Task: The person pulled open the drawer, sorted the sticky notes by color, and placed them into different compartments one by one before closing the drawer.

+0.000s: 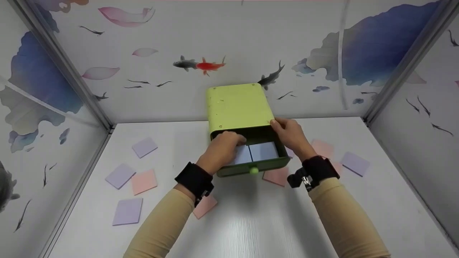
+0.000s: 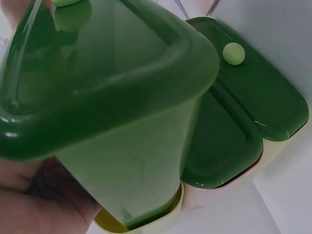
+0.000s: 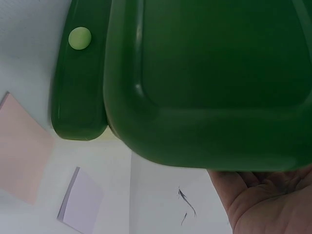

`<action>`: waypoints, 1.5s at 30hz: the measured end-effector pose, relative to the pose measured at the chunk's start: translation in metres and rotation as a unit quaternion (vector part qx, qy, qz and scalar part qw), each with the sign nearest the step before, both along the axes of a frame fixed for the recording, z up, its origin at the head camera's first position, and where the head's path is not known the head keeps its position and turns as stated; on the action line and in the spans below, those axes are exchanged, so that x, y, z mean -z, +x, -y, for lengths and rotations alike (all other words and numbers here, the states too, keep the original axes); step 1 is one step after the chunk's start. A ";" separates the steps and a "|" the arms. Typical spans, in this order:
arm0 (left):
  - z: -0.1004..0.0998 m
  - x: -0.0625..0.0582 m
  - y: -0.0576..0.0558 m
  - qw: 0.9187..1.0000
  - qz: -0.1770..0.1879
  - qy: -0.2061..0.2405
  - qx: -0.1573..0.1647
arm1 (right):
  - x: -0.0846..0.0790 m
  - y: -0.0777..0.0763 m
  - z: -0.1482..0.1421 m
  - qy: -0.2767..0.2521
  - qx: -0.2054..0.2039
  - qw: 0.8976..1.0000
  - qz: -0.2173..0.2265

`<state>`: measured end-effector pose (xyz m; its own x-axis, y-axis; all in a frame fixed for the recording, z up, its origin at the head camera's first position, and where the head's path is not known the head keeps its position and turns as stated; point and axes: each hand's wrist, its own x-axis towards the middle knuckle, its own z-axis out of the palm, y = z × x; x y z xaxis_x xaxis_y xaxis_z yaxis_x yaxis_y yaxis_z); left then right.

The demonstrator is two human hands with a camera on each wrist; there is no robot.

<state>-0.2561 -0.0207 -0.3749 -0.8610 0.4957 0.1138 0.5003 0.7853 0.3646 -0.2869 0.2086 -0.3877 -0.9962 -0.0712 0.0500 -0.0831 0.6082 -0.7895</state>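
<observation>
A lime-green drawer cabinet (image 1: 238, 105) stands against the back wall, its top dark-green drawer (image 1: 229, 170) pulled out. Two pale bluish square pads (image 1: 263, 151) lie side by side in that drawer. My left hand (image 1: 222, 148) reaches over the drawer's left side, fingers down by the left pad; whether they pinch it is hidden. With the thumb on the top's front right corner, my right hand (image 1: 288, 134) grips the cabinet's side. In the left wrist view the left hand (image 2: 48, 200) is beside the drawer; the right hand (image 3: 278, 202) shows below the drawer front in the right wrist view.
Lilac square pads (image 1: 120, 175) and pink square pads (image 1: 144, 181) lie scattered on the white table (image 1: 247, 222), left and right of the cabinet. Lower drawers with green fronts (image 2: 265, 92) are closed. Printed wall panels (image 1: 222, 32) enclose the table at the back and sides.
</observation>
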 end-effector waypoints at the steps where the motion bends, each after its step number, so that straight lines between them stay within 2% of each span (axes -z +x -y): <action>1: 0.000 0.000 0.000 1.000 -0.001 0.001 0.001 | 0.000 0.000 0.000 -0.001 -0.001 1.000 0.000; 8: 0.003 0.002 0.004 0.999 -0.020 0.028 0.012 | 0.003 -0.001 0.001 -0.003 0.004 1.000 0.005; 13: 0.003 -0.004 0.013 0.997 -0.047 0.066 0.010 | 0.004 -0.001 0.000 -0.008 0.006 1.000 0.017; 18: 0.004 -0.015 0.029 0.989 -0.090 0.114 0.033 | 0.004 -0.001 -0.001 -0.014 0.005 1.000 0.024; 22: 0.005 -0.018 0.044 0.981 -0.118 0.148 0.053 | 0.003 -0.001 -0.002 -0.023 0.004 0.999 0.031; 25: 0.006 -0.015 0.055 0.975 -0.148 0.154 0.060 | 0.003 -0.001 -0.004 -0.023 0.004 0.999 0.032; 29: 0.005 -0.006 0.069 0.968 -0.196 0.139 0.065 | 0.003 -0.001 -0.004 -0.021 0.005 0.999 0.030; 31: 0.005 -0.001 0.075 0.967 -0.208 0.132 0.068 | 0.003 -0.001 -0.003 -0.019 0.005 0.999 0.032; 35: 0.005 0.012 0.083 0.972 -0.190 0.114 0.073 | 0.001 -0.001 -0.002 -0.023 0.009 0.999 0.040; 39: 0.004 0.030 0.087 0.982 -0.148 0.097 0.068 | -0.001 -0.001 -0.001 -0.030 0.006 0.999 0.040; 42: 0.004 0.043 0.089 0.989 -0.113 0.083 0.052 | -0.001 -0.001 -0.001 -0.030 0.002 0.999 0.039; 45: 0.003 0.052 0.089 0.995 -0.070 0.070 0.020 | -0.001 0.000 0.000 -0.029 -0.001 0.999 0.037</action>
